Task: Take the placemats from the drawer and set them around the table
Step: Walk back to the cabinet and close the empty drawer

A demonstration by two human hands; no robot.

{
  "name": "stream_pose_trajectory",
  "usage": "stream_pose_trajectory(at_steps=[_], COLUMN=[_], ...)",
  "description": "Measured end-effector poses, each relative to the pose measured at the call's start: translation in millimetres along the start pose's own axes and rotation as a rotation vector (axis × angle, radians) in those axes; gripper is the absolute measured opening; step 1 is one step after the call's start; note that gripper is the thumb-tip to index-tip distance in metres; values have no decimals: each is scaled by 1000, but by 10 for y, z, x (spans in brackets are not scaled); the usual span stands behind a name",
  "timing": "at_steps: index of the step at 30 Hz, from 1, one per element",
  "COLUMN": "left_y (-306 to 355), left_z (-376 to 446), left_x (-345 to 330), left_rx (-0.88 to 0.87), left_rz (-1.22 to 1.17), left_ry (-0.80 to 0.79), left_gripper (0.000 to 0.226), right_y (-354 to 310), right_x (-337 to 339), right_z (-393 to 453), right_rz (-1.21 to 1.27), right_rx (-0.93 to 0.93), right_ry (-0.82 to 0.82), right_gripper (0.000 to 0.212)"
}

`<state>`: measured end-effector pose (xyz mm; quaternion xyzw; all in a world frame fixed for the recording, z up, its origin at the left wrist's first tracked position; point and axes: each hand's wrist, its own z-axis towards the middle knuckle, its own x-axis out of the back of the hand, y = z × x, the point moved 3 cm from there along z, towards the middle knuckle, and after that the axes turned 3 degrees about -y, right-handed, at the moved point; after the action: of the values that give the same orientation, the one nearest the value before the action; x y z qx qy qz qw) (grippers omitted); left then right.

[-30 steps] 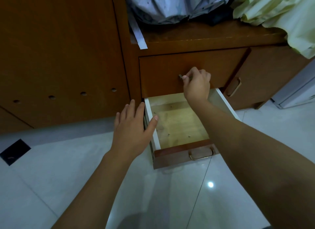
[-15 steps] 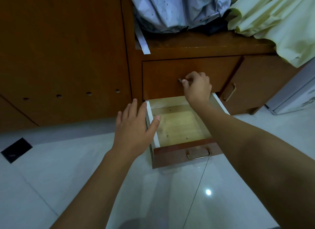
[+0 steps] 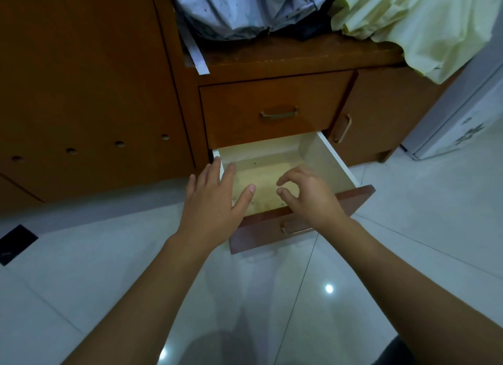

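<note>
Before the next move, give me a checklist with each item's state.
1. Lower drawer pulled open: ok.
2. Placemats in it: not ok; only bare wood shows.
3. Upper drawer opened: not ok; it is shut, handle free.
4. Left hand free: ok; fingers straight, over the lower drawer's left edge.
5. Right hand free: ok; loosely curled, holding nothing.
6. Placemats in upper drawer: cannot tell.

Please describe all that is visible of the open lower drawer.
The lower drawer is pulled out over the white tiled floor. Its front is reddish-brown wood with a metal handle, its inner walls pale cream, its bottom light wood with small specks. No placemats show in the visible part. The left hand lies open at its left wall; the right hand, fingers loosely curled and holding nothing, hovers above its front.
</note>
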<state>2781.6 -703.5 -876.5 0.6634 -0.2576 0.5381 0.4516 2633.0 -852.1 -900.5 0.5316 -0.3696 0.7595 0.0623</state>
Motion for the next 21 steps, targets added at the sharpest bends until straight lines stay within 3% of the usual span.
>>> stream_pose_trajectory(at_steps=[4, 11, 16, 21], left_y=[86, 168, 177, 89], left_z=[2, -12, -23, 5], left_x=[-37, -100, -127, -149], left_rx=[5, -36, -44, -26], left_rz=[-6, 10, 22, 45], left_ry=[-9, -45, -65, -57], left_gripper=[69, 68, 69, 70], right_y=[46, 228, 228, 244], right_x=[47, -60, -137, -150], right_z=[-50, -130, -97, -79], right_rz=[-67, -251, -366, -360], right_rx=[9, -114, -86, -83], right_ry=[-31, -336, -278, -215], right_gripper=[20, 46, 29, 26])
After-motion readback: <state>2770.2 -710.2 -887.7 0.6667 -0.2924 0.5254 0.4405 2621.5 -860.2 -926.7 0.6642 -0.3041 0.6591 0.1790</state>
